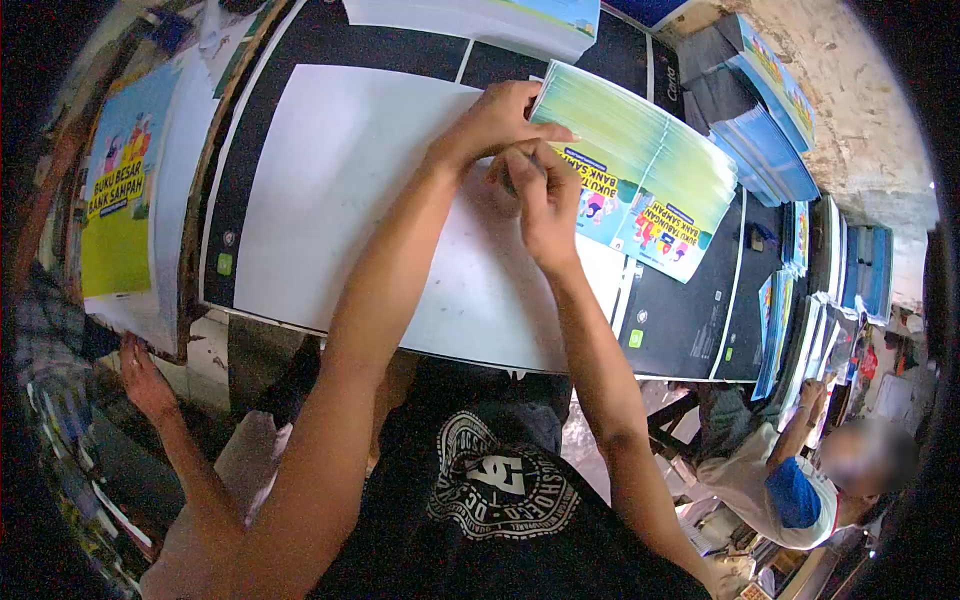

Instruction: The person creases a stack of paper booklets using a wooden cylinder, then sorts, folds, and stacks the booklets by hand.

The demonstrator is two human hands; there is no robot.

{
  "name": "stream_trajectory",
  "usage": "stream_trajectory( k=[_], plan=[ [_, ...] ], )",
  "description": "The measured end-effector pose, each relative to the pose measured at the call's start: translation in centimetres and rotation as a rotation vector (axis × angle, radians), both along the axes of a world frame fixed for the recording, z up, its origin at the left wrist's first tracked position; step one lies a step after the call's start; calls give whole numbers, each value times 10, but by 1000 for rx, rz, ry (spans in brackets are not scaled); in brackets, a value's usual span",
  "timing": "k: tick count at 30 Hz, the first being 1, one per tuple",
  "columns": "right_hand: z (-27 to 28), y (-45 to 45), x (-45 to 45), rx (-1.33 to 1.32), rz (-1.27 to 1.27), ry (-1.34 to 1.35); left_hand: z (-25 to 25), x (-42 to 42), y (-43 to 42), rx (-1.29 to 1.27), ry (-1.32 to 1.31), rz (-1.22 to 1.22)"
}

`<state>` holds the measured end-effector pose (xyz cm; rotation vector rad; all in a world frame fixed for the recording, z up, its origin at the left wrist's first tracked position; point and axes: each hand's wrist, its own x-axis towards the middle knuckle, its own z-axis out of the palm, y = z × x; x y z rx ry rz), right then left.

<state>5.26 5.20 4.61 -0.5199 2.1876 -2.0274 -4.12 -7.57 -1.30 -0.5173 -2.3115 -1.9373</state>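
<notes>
Two adjoining stacks of printed booklets (640,150), with green and yellow covers, lie tilted on the table. My left hand (495,122) grips the near left edge of the booklets, its thumb stretched over the top cover and its other fingers at the side. Just below it, my right hand (542,195) is closed with curled fingers beside the booklets' left edge. Whatever its fingertips pinch is too small and hidden to make out. Beneath both hands lies a large white sheet (370,200).
A dark table (680,320) with white lines carries the work. More booklet stacks (755,130) stand along the right. Another thick stack (500,22) lies at the back. Large printed covers (125,180) rest at the left. Other people are nearby, one at lower right (800,490).
</notes>
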Motion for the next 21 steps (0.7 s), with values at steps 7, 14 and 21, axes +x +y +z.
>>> stream_trajectory(
  k=[7, 14, 21],
  plan=[
    [41, 14, -2, -140, 98, 150, -12, -8, 2, -22, 10, 2],
    [-12, 11, -11, -83, 131, 218, 2, 1, 3, -77, -25, 6],
    [13, 37, 1, 94, 77, 150, 17, 6, 4, -61, -24, -1]
  ],
)
